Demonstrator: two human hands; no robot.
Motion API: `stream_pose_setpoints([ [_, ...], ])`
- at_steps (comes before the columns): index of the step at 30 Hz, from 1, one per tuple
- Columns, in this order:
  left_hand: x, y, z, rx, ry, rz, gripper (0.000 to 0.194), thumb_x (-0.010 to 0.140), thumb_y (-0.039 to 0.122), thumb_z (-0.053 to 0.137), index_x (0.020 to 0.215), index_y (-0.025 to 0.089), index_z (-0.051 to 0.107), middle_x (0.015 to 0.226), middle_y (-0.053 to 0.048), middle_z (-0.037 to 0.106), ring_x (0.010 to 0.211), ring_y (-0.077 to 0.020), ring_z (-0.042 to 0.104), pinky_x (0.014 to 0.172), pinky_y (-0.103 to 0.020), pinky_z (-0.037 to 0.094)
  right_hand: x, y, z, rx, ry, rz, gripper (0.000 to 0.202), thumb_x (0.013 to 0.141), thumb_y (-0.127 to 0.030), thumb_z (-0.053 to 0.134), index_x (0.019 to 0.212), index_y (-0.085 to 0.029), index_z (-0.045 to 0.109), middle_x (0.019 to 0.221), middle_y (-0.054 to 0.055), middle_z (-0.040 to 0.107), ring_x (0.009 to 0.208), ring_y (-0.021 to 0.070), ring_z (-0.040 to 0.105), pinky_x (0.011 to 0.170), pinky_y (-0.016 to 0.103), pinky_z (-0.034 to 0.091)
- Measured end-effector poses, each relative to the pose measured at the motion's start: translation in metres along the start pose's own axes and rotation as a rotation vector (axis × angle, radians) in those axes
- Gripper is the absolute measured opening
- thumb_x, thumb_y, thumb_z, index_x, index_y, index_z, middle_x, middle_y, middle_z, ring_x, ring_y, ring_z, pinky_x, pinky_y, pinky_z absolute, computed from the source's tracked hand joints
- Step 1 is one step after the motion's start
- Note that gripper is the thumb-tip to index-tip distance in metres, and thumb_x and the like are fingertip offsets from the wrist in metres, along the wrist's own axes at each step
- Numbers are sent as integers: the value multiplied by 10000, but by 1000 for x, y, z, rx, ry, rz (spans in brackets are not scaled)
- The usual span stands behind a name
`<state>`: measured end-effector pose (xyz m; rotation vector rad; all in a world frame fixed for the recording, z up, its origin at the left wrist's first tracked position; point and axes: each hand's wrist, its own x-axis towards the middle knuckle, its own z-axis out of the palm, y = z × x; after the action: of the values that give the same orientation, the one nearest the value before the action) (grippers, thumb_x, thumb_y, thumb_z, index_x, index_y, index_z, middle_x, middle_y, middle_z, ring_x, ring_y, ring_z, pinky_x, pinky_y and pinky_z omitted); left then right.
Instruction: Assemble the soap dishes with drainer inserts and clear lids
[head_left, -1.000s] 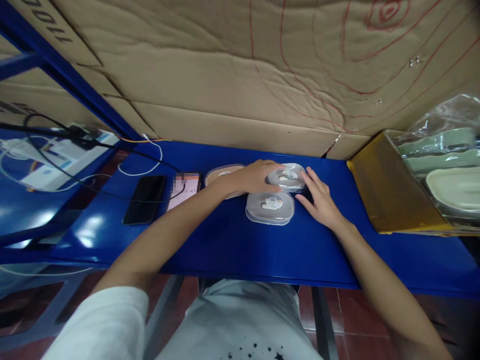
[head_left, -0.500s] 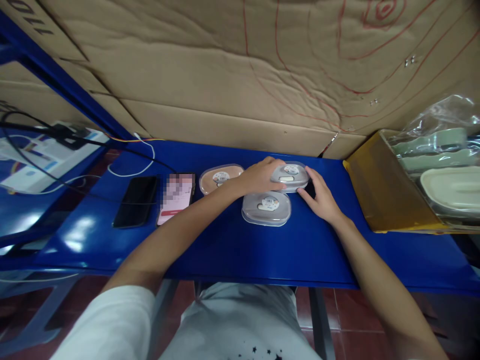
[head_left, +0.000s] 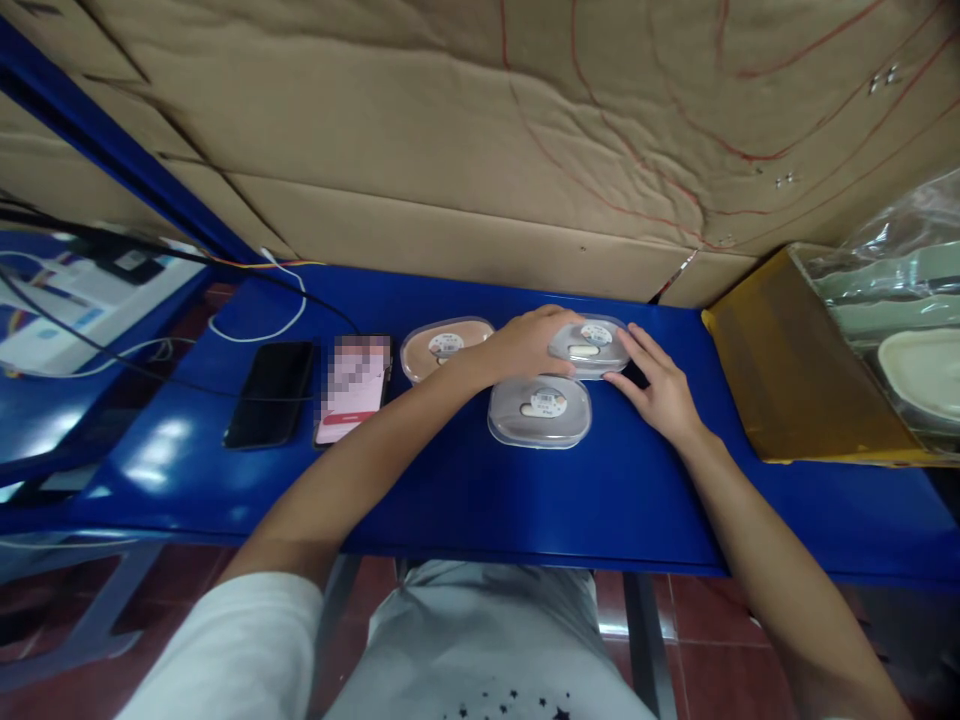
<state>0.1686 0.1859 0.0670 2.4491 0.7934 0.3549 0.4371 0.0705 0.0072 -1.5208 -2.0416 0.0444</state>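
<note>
A grey lidded food container (head_left: 598, 352) with a clear top, a round barcode label and a white tab lies flat near the back of the blue table. My left hand (head_left: 536, 343) grips its left side, fingers behind and thumb in front. On its right end, the fingers and thumb of my right hand (head_left: 656, 385) curve around the edge. Just in front lies a second grey food container (head_left: 540, 412), with no hand holding it. A peach-coloured food container (head_left: 435, 345) is on the left, partly hidden by my left forearm.
A black phone (head_left: 270, 395) and a phone with a lit pink screen (head_left: 354, 390) lie on the left, near cables. At right stands an open cardboard box (head_left: 799, 370) holding pale green and cream plastic ware. Cardboard sheeting (head_left: 420, 130) rises behind the blue table (head_left: 525, 510).
The view has shifted slightly, so everything appears a little displaced. Both hands stay on the same grey container, and the other containers keep their places.
</note>
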Motion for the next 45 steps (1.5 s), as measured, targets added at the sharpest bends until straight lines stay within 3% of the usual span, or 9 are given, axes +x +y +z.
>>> stream_pose_setpoints([
  [6,-5,5,1,139,-24,7,792,864,302,860,1561,224,494,1595,-167,553,1417,-354,608,1123,-463,513,-1,0,1,-42,18,-34,709,1061,-527,642,1704,-352,399,1717,117,476,1550,348,510,1245,586,476],
  [14,-15,16,0,302,-34,-9,683,970,326,785,1576,206,492,1627,-225,526,1371,-380,665,1068,-451,555,0,-4,1,-57,-5,-47,697,1091,-492,597,1725,-334,354,1751,123,419,1573,355,475,1263,589,454],
  [19,-18,14,-2,245,-55,-8,762,968,358,795,1628,222,439,1693,-241,446,1453,-415,600,1122,-486,529,0,-6,0,-23,-32,-16,708,1096,-520,568,1735,-331,329,1777,112,373,1600,356,435,1288,594,419],
  [23,-19,13,0,197,-35,4,733,968,292,761,1624,243,439,1663,-205,475,1421,-389,624,1110,-475,540,0,-7,0,-43,-49,-7,716,1099,-524,549,1743,-325,307,1781,124,363,1603,368,428,1266,621,430],
  [28,-18,9,-3,161,-63,5,736,998,310,715,1654,251,385,1709,-189,412,1493,-378,556,1171,-480,496,0,-14,1,-119,-63,-78,703,1097,-476,562,1739,-347,308,1826,120,247,1646,402,330,1269,665,362],
  [33,-35,27,-16,206,-117,-17,692,1110,461,560,1709,222,310,1770,-232,311,1583,-413,438,1211,-520,439,2,-22,-4,-167,-83,-97,588,1102,-522,535,1656,-338,463,1735,126,448,1621,380,380,1261,638,335],
  [37,-71,62,-7,301,-212,48,773,1011,633,682,1633,230,461,1659,-227,493,1427,-437,593,1158,-558,465,3,-22,-15,-186,41,14,473,1096,-557,519,1437,-257,650,1572,163,614,1552,389,472,1222,617,351],
  [41,-88,73,5,389,-241,70,910,881,521,877,1640,261,447,1606,-201,560,1400,-418,613,1145,-524,461,3,-20,-23,-211,189,124,372,1107,-531,483,1119,-238,711,1392,162,716,1430,382,582,1164,591,377],
  [45,-60,56,4,416,-150,105,780,957,393,816,1629,226,457,1685,-214,469,1503,-384,538,1213,-490,414,3,-18,-25,-242,213,177,356,1097,-528,479,1079,-244,692,1259,143,766,1211,364,682,1075,573,435],
])
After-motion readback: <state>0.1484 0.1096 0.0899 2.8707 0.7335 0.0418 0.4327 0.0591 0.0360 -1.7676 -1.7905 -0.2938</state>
